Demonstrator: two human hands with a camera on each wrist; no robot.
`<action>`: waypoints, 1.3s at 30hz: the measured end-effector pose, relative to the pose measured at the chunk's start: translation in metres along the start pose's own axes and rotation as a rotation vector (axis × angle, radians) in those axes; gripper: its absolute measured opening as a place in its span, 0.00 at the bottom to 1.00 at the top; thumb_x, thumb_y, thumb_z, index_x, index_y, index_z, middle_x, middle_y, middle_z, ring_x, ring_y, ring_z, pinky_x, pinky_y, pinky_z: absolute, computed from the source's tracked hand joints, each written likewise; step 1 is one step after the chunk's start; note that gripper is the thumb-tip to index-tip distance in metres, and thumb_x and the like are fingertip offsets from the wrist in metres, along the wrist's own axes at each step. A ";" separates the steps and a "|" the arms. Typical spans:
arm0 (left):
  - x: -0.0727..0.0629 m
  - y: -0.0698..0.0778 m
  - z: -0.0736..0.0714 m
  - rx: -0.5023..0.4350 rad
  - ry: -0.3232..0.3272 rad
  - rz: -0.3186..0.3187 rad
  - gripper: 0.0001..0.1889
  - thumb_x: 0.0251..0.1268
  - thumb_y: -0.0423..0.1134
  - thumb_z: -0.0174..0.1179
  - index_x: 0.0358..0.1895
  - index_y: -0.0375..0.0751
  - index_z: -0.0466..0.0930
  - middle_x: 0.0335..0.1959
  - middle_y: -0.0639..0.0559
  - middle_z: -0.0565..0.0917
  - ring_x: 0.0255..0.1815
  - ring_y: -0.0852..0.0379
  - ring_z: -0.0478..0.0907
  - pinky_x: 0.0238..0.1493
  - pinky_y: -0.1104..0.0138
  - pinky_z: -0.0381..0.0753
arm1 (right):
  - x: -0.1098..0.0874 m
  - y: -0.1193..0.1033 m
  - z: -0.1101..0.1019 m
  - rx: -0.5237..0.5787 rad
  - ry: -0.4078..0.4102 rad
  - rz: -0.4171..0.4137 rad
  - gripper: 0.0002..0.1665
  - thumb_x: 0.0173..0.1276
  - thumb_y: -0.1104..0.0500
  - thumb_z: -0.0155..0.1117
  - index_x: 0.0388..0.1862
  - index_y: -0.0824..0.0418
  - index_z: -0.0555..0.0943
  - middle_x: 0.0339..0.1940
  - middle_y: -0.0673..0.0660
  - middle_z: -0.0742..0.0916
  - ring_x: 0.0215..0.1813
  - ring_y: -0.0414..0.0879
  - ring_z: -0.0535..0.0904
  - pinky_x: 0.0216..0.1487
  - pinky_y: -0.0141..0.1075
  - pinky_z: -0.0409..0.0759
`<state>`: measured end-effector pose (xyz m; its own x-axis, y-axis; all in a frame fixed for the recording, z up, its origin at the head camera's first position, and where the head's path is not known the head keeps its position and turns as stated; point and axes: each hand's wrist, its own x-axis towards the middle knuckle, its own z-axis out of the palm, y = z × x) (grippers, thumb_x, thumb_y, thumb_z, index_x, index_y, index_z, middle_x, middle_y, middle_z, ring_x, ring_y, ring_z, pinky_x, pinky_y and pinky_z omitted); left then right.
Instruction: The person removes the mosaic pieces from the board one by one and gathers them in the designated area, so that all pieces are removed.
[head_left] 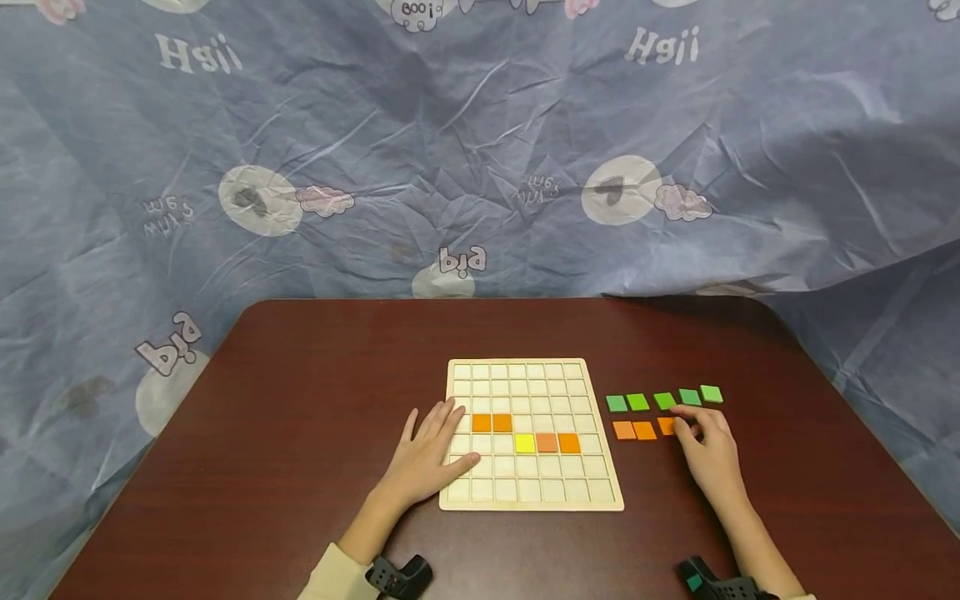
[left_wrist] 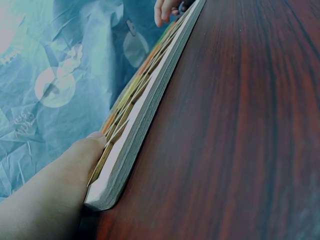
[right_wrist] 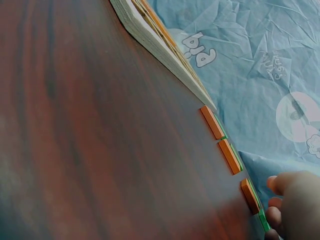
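A pale wooden grid board (head_left: 536, 502) lies on the table, with a yellow tile (head_left: 525, 443), a salmon tile (head_left: 547, 442) and several orange tiles in its cells. My left hand (head_left: 427, 457) rests on the board's left edge with fingers spread, the thumb over the lower left cells. To the right of the board, my right hand (head_left: 708, 446) is over the loose tiles, thumb and index finger bent at an orange tile (head_left: 666, 426). No tile shows between those fingertips. In the right wrist view the thumb (right_wrist: 280, 183) is just beyond the orange tile (right_wrist: 250, 196).
Two more orange tiles, one of them here (head_left: 624, 431), lie nearer the board. Behind them runs a row of several green tiles (head_left: 637, 402). The dark red table (head_left: 337, 375) ends at a blue printed cloth (head_left: 450, 125) hanging at the back.
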<state>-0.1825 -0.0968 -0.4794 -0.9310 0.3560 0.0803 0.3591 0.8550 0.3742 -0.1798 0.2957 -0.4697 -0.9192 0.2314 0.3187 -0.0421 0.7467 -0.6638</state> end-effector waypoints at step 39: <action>-0.001 0.002 -0.004 -0.005 0.001 -0.003 0.41 0.59 0.68 0.43 0.71 0.50 0.51 0.73 0.52 0.51 0.74 0.53 0.49 0.70 0.47 0.36 | -0.020 -0.152 0.096 0.201 -0.290 -0.211 0.11 0.63 0.59 0.58 0.45 0.56 0.80 0.40 0.49 0.79 0.38 0.40 0.73 0.37 0.32 0.72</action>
<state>-0.1808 -0.0970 -0.4751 -0.9321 0.3531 0.0803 0.3562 0.8539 0.3795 -0.1928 0.1181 -0.4397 -0.9532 -0.1212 0.2771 -0.2911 0.6159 -0.7321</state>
